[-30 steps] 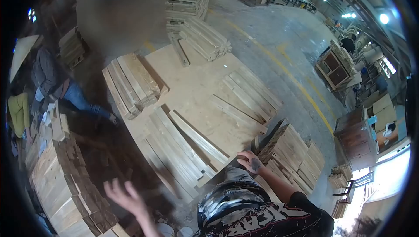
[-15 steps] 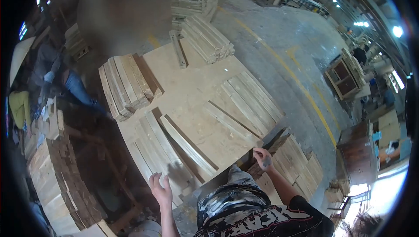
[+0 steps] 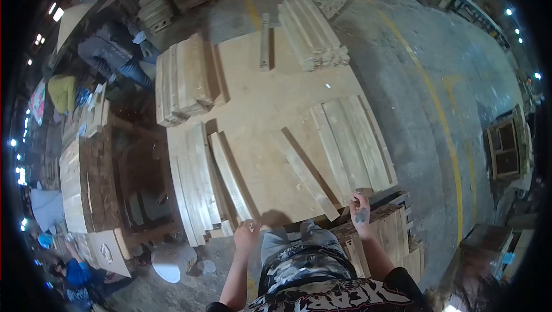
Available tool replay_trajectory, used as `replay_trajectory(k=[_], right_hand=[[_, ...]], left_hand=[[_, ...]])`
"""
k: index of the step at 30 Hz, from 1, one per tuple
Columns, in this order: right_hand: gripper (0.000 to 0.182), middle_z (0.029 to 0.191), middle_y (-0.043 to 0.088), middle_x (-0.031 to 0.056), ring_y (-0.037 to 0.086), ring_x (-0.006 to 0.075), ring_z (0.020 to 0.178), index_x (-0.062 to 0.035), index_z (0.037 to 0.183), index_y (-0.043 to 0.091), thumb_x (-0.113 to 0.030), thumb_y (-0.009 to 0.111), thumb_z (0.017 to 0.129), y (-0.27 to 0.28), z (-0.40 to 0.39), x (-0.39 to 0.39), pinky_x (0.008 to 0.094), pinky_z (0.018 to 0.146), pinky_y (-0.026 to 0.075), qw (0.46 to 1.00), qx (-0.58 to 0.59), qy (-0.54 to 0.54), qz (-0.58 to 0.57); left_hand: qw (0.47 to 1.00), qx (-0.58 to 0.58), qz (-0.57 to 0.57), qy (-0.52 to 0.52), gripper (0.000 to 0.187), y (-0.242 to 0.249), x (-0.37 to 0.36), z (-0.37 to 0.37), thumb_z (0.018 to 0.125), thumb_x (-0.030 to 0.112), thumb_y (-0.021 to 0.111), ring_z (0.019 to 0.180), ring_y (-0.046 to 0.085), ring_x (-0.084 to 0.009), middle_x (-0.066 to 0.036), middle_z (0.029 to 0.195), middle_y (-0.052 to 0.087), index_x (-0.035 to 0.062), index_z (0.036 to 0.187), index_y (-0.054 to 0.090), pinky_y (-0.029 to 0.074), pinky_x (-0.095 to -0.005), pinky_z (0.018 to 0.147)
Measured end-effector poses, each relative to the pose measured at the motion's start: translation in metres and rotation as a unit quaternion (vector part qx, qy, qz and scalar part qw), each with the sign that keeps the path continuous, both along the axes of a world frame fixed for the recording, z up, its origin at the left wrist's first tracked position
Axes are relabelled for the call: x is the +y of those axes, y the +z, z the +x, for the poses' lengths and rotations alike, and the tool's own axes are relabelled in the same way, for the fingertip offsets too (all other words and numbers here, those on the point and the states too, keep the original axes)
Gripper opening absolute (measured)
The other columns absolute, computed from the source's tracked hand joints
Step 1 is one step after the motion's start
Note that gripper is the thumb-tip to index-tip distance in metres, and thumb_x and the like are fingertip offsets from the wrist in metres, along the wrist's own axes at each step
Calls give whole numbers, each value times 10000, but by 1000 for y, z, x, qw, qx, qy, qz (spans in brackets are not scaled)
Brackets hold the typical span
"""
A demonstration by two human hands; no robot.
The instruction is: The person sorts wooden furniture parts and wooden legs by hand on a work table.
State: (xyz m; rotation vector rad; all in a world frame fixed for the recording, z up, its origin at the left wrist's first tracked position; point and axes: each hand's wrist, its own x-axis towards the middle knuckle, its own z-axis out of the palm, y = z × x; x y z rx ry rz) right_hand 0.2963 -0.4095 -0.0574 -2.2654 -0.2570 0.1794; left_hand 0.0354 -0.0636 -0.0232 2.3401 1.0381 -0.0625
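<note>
A wide tan board (image 3: 259, 105) carries several groups of pale wooden slats. At its near edge my left hand (image 3: 246, 235) is at the lower end of a single slat (image 3: 231, 165), fingers bent; whether they grip it is not clear. My right hand (image 3: 360, 208) has curled fingers beside the near end of the right slat group (image 3: 356, 145); what they hold, if anything, is too small to tell. Between the hands a loose slat (image 3: 307, 171) lies slanted. The left slat group (image 3: 192, 185) lies left of my left hand.
Two taller slat stacks (image 3: 187, 76) (image 3: 310, 30) stand on the board's far side. A wood stack (image 3: 397, 237) is at the lower right. People (image 3: 112, 47) (image 3: 80, 269) are at the left. A white bucket (image 3: 169, 263) stands on the floor.
The view has turned and shifted. My left hand has moved right, from over the left slat group to the single slat's near end. My right hand remains near the board's edge.
</note>
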Motion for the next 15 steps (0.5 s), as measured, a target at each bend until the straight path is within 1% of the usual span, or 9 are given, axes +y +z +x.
replay_trajectory(k=[1, 2, 4, 7, 8, 11, 12, 13, 15], right_hand=[[348, 1057, 618, 140, 638, 277, 927, -73, 1216, 642, -99, 710, 875, -6, 3, -4, 365, 784, 550, 1000, -15, -2, -6], [375, 1067, 613, 141, 627, 294, 953, -77, 1220, 634, -92, 716, 855, -12, 6, -8, 378, 821, 537, 999, -36, -3, -28], [430, 1087, 602, 143, 605, 328, 1005, -84, 1229, 619, -79, 727, 813, -20, 12, -13, 404, 893, 510, 994, -75, 0, -76], [541, 1162, 573, 161, 563, 364, 1076, -101, 1268, 581, -82, 750, 755, -23, 13, -11, 440, 975, 459, 981, -125, -69, -132], [592, 1218, 544, 170, 540, 367, 1118, -95, 1300, 538, -115, 778, 759, -24, 12, -9, 448, 987, 452, 979, -127, -101, -126], [635, 1217, 540, 175, 550, 349, 1124, -76, 1338, 504, -141, 796, 778, -56, 5, -17, 440, 991, 451, 954, -107, -261, -99], [685, 1227, 542, 184, 552, 323, 1130, -50, 1373, 468, -175, 814, 795, -94, 11, -28, 431, 1012, 441, 931, 35, -362, 18], [711, 1246, 539, 193, 547, 320, 1148, -34, 1386, 452, -185, 818, 795, -101, 10, -28, 424, 1028, 435, 925, 42, -360, 114], [765, 1284, 532, 210, 539, 315, 1185, -3, 1411, 420, -205, 826, 795, -111, 10, -13, 408, 1058, 422, 889, 53, -341, 301]], left_hand=[[1000, 24, -4, -8, 333, -5, -7, -4, 912, 350, 710, 888, 710, -379, -191, 963, 717, 58, 1071, 695, 562, -481, 754], [1000, 2, -6, -14, 336, -13, -13, -7, 902, 350, 718, 883, 708, -384, -197, 975, 713, 55, 1061, 694, 561, -477, 750], [999, 29, -13, -28, 346, -16, -21, -7, 895, 348, 725, 882, 708, -382, -198, 981, 715, 51, 1069, 694, 560, -476, 754], [998, 33, -30, -52, 350, -16, -24, -12, 894, 340, 725, 880, 707, -382, -195, 980, 718, 45, 1079, 697, 557, -471, 765], [997, 27, -37, -61, 349, -17, -24, -12, 895, 337, 724, 879, 707, -382, -193, 977, 719, 43, 1081, 698, 555, -469, 769], [998, 19, -41, -55, 332, 6, -22, 2, 904, 317, 712, 893, 705, -378, -190, 969, 721, 32, 1073, 708, 551, -465, 778], [998, 7, -42, -49, 325, 6, -21, 4, 906, 312, 708, 894, 705, -377, -192, 968, 720, 30, 1067, 711, 550, -464, 777], [998, -5, -45, -44, 318, 5, -18, 4, 908, 307, 705, 896, 705, -375, -193, 967, 720, 29, 1062, 714, 549, -463, 775], [998, -18, -47, -44, 304, 2, -16, 6, 911, 296, 703, 895, 705, -371, -195, 964, 719, 27, 1051, 718, 548, -461, 774]])
